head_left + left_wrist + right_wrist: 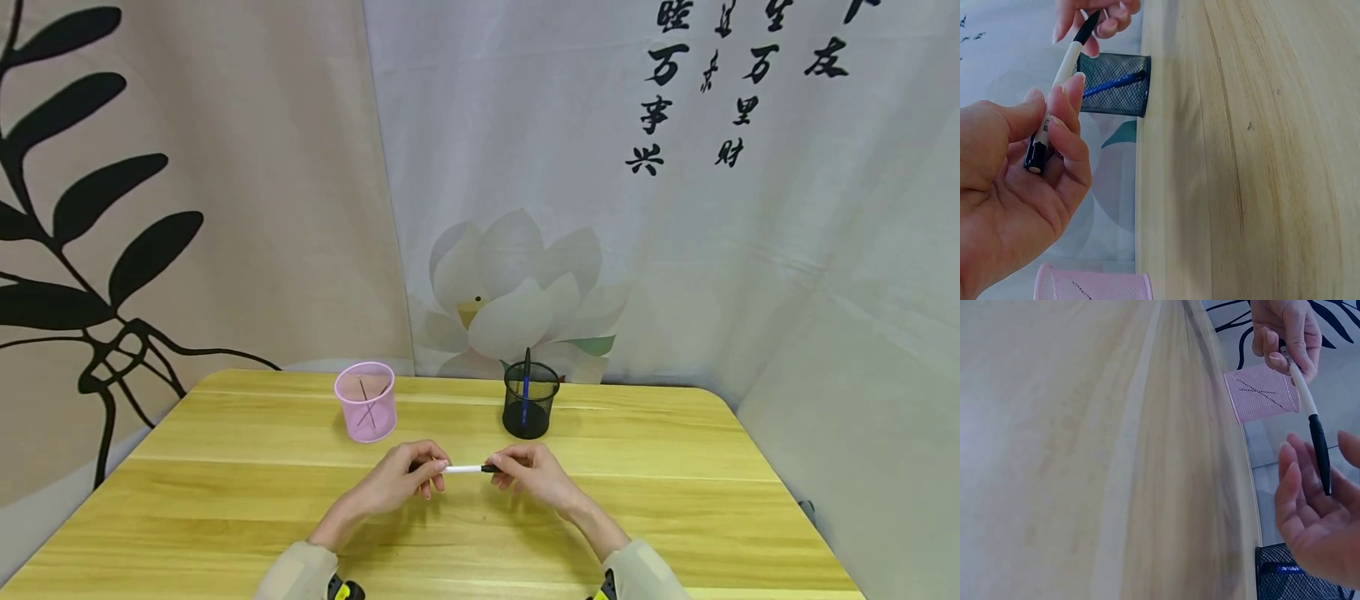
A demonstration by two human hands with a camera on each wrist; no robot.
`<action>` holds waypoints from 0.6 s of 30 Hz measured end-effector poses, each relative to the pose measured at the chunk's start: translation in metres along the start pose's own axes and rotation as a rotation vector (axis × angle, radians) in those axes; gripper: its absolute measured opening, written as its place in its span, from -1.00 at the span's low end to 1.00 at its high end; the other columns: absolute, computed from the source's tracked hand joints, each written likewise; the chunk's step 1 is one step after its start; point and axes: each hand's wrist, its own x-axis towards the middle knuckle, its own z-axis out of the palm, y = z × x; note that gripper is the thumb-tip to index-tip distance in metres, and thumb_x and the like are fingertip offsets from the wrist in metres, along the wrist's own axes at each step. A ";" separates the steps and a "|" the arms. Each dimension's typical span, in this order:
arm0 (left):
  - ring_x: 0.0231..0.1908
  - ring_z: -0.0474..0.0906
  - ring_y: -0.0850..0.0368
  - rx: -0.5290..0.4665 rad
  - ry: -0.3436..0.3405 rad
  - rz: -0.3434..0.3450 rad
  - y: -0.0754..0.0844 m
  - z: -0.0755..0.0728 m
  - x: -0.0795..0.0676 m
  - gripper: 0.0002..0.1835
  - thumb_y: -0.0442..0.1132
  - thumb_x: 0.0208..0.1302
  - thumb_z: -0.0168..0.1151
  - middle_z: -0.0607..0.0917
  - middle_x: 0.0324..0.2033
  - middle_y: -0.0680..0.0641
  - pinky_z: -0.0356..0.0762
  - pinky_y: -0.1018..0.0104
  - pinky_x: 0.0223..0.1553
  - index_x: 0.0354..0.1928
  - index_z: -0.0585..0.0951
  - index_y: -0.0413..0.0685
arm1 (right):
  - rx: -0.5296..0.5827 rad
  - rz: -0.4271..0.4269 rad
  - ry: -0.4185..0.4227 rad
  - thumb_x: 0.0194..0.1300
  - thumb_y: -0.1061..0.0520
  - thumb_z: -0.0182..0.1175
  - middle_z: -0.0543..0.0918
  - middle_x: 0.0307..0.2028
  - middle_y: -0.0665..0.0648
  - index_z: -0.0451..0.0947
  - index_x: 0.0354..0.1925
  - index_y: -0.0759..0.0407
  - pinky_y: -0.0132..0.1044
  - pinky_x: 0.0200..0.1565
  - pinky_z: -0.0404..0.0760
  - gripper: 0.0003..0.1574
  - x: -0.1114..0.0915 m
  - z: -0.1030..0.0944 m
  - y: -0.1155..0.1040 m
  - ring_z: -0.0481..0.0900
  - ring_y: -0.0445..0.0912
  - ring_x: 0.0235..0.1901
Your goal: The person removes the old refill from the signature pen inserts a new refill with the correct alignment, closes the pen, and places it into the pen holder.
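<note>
My left hand point(401, 479) pinches a white marker pen point(463, 469) near its black rear end, with thumb and fingers wrapped about it. The pen's black cap point(1319, 450) points toward my right hand point(536, 477). In the right wrist view the right fingers point(1291, 494) lie loosely curved behind the cap, and the thumb stands apart from it. Both hands are above the wooden table point(480, 542), facing each other. Behind them stand a pink mesh pen cup point(367, 417) and a black mesh pen cup point(527, 421).
A blue pen point(526, 387) stands in the black cup, its tip above the rim. Thin dark crossed lines show in the pink cup. A printed curtain point(510, 125) hangs along the table's back edge, with another curtain at the right.
</note>
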 end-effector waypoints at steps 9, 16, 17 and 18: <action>-0.45 0.54 0.36 -0.013 -0.001 -0.001 0.000 0.000 0.001 -0.79 -0.42 0.73 0.11 0.75 -0.33 -0.37 0.41 0.50 -0.42 0.01 0.62 -0.53 | 0.045 0.060 -0.038 0.85 0.10 -0.02 0.82 -0.48 0.10 0.65 0.10 0.71 -0.50 -0.43 0.53 -0.39 -0.001 0.001 0.000 0.60 -0.31 -0.56; -0.45 0.54 0.35 -0.012 0.001 0.001 0.001 0.000 0.001 -0.80 -0.43 0.73 0.11 0.75 -0.34 -0.37 0.43 0.49 -0.41 0.00 0.61 -0.53 | 0.031 0.027 -0.037 0.78 0.21 0.08 0.71 -0.53 -0.14 0.60 -0.01 0.78 -0.54 -0.42 0.52 -0.49 -0.001 0.001 0.002 0.57 -0.36 -0.55; -0.45 0.54 0.35 -0.012 0.003 0.000 0.001 0.000 0.001 -0.80 -0.43 0.73 0.11 0.75 -0.34 -0.38 0.43 0.49 -0.41 0.00 0.61 -0.53 | 0.023 0.014 -0.032 0.77 0.23 0.10 0.71 -0.52 -0.13 0.59 -0.01 0.78 -0.53 -0.41 0.51 -0.52 -0.001 0.001 0.002 0.57 -0.35 -0.54; -0.45 0.54 0.35 -0.013 0.003 -0.001 0.001 0.000 0.001 -0.80 -0.42 0.73 0.11 0.75 -0.34 -0.38 0.43 0.49 -0.41 0.00 0.62 -0.53 | 0.015 0.001 -0.028 0.75 0.25 0.12 0.72 -0.51 -0.10 0.59 -0.01 0.77 -0.53 -0.41 0.52 -0.55 -0.001 0.000 0.002 0.58 -0.35 -0.53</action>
